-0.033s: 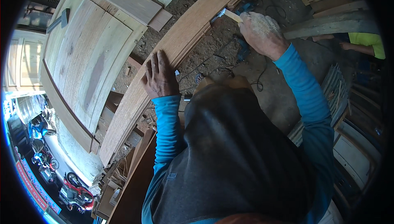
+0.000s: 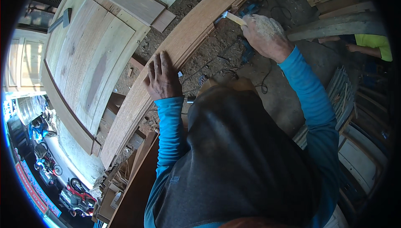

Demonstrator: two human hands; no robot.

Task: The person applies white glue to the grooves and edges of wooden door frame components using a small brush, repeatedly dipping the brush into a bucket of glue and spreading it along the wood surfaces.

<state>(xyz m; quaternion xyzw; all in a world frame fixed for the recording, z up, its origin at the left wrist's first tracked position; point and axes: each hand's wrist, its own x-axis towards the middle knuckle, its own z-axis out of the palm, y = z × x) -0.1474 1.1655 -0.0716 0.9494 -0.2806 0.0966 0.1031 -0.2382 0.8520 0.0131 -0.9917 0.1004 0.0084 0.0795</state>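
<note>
Little has changed since a moment ago: your right hand (image 2: 266, 35) and the tool (image 2: 235, 18) have shifted slightly toward you, while your left hand (image 2: 165, 79) stays put on the plank (image 2: 194, 27), so the work remains at one spot on the plank's near edge. The plank slants up from its lower-left end, its upper end cut off at the top of the view. Your right fingers are closed round the tool's pale handle, its whitish tip at that near edge; you cannot tell whether the tip touches wood, or whether it is blade or bristle. Your left fingers lie outstretched across the plank, not curled round anything visible; the thumb is hidden. Past the far edge, a panel (image 2: 90, 48) bears a dark hammer-like thing (image 2: 67, 17) near its upper-left edge, hard to identify. Below your right wrist, a blue power tool (image 2: 247, 52) is half lost in shadow; a co-worker's yellow sleeve (image 2: 374, 42) is cut off by the dark rim
</note>
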